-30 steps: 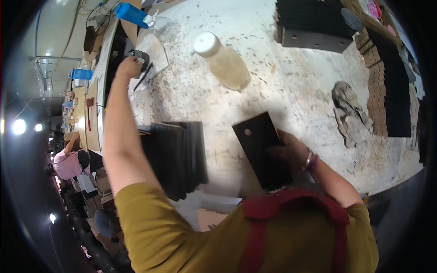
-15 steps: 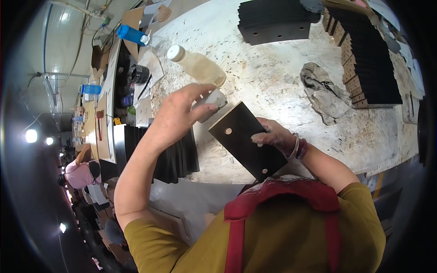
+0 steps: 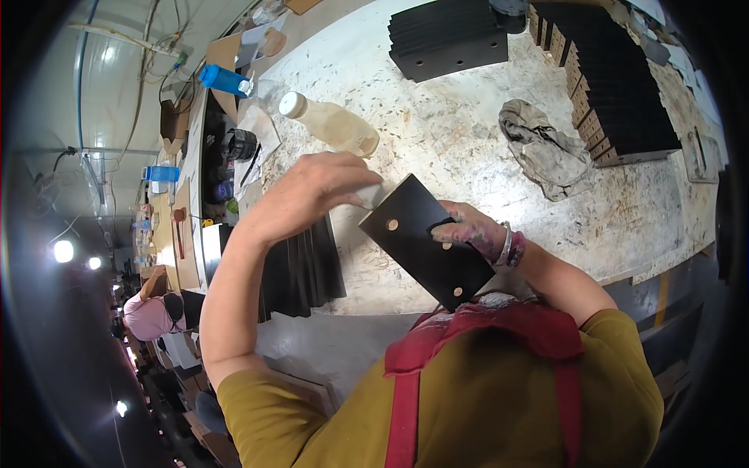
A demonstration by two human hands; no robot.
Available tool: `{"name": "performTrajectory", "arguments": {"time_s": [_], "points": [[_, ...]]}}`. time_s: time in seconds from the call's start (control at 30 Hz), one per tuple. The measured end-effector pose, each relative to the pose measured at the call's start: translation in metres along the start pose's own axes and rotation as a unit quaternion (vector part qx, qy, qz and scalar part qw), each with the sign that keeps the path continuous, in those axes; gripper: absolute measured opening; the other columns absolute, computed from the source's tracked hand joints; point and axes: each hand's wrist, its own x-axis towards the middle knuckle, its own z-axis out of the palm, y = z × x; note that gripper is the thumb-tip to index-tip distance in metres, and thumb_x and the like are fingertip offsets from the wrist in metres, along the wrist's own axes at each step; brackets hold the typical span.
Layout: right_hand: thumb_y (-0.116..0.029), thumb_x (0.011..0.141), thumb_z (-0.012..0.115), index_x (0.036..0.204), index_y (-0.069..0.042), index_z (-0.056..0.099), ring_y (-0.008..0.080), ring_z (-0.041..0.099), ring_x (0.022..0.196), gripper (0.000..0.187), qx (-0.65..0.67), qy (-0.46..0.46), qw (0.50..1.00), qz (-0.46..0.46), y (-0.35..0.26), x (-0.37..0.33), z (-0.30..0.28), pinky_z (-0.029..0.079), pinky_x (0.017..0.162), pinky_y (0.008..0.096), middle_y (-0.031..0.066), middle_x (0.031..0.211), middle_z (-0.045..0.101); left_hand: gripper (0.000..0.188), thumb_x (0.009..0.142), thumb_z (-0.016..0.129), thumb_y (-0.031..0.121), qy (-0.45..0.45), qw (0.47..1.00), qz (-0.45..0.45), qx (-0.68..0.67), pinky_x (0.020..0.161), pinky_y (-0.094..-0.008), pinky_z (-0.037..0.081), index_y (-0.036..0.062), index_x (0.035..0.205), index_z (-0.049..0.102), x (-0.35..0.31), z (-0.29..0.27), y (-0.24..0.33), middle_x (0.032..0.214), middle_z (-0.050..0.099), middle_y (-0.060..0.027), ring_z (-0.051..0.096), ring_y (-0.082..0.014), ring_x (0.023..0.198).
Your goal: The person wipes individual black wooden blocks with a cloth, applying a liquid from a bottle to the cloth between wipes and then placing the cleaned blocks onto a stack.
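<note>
Pinching a pale block (image 3: 370,195): left hand (image 3: 316,191), just beside the upper-left edge of a black board (image 3: 417,248). Board clasped along its right side by right hand (image 3: 474,232), over the near part of the desk (image 3: 445,132).

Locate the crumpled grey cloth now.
In the head view, the cloth lies on the table right of centre, just left of the long row of black boards and beyond the right hand.
</note>
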Motion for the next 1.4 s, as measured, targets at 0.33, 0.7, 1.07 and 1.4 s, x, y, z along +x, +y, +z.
{"name": "performTrajectory", "arguments": {"time_s": [0.33,0.7,1.07,1.4], "points": [[-0.038,0.067,0.081,0.147,0.000,0.028,0.0178,0.059,0.108,0.104,0.028,0.041,0.998,0.036,0.009,0.004,-0.003,0.049,0.088,0.0300,0.0088,0.126,0.055,0.035,0.081,0.068,0.014,0.009,1.000,0.015,0.001,0.085,-0.0402,0.049,0.0031,0.115,0.063,0.006,0.020,-0.003,0.104,0.063,-0.0117,0.060,-0.0315,0.098],[-0.037,0.067,0.080,0.145,0.002,0.032,0.0163,0.059,0.105,0.099,0.077,0.046,0.996,-0.004,0.014,0.000,-0.001,0.048,0.089,0.0286,0.0103,0.121,0.059,0.037,0.083,0.070,0.009,0.119,0.992,-0.046,0.023,0.085,-0.0337,0.050,0.0019,0.118,0.061,0.003,0.044,-0.006,0.111,0.064,-0.0131,0.063,-0.0263,0.099],[-0.035,0.089,0.064,0.139,0.002,0.038,0.0205,0.060,0.110,0.068,0.099,0.294,0.929,-0.202,-0.016,0.004,-0.038,0.048,0.098,0.0344,0.0127,0.121,0.061,0.039,0.094,0.059,0.006,0.422,0.827,-0.157,-0.337,0.081,-0.0230,0.046,0.0033,0.133,0.054,-0.030,0.064,-0.038,0.115,0.061,-0.0034,0.057,-0.0089,0.096],[-0.035,0.094,0.056,0.150,-0.002,0.014,0.0299,0.051,0.125,0.077,0.075,0.306,0.910,-0.269,-0.074,-0.035,-0.041,0.047,0.103,0.0418,0.0198,0.142,0.044,0.040,0.094,0.059,0.006,0.466,0.723,-0.181,-0.477,0.065,-0.0175,0.037,0.0036,0.134,0.053,-0.056,0.112,-0.013,0.092,0.051,0.0046,0.043,-0.0033,0.074]]}}
